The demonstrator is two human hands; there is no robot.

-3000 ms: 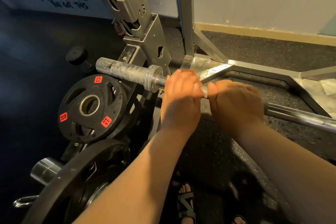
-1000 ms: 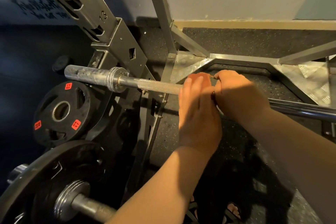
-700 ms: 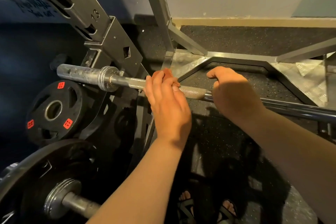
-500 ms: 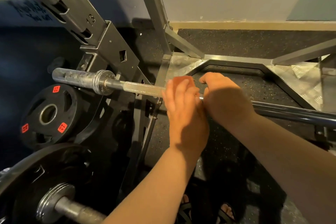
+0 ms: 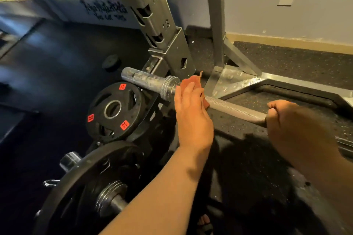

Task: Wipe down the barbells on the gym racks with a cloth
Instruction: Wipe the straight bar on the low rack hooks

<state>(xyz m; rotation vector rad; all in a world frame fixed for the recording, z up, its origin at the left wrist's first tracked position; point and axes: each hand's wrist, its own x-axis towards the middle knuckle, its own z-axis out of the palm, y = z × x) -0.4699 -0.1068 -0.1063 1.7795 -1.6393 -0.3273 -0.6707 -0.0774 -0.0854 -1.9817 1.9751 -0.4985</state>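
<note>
A steel barbell point(image 5: 235, 109) lies across the rack, its bare sleeve end pointing left and its knurled shaft running right. My left hand point(image 5: 191, 108) wraps an orange cloth point(image 5: 193, 81) around the shaft right next to the sleeve collar point(image 5: 170, 87). Only the cloth's top corner and a bit under the palm show. My right hand point(image 5: 286, 118) grips the shaft farther right, a bare knurled stretch between the two hands.
A grey numbered rack upright point(image 5: 152, 23) rises just behind the sleeve. Black weight plates with red labels point(image 5: 114, 108) hang on pegs at left, and a larger plate point(image 5: 91, 183) sits lower. The rack's metal base frame point(image 5: 238, 80) lies on rubber flooring.
My left hand has slid the cloth left along the shaft from beside my right hand to the collar. The view has swung so the bar sits farther right.
</note>
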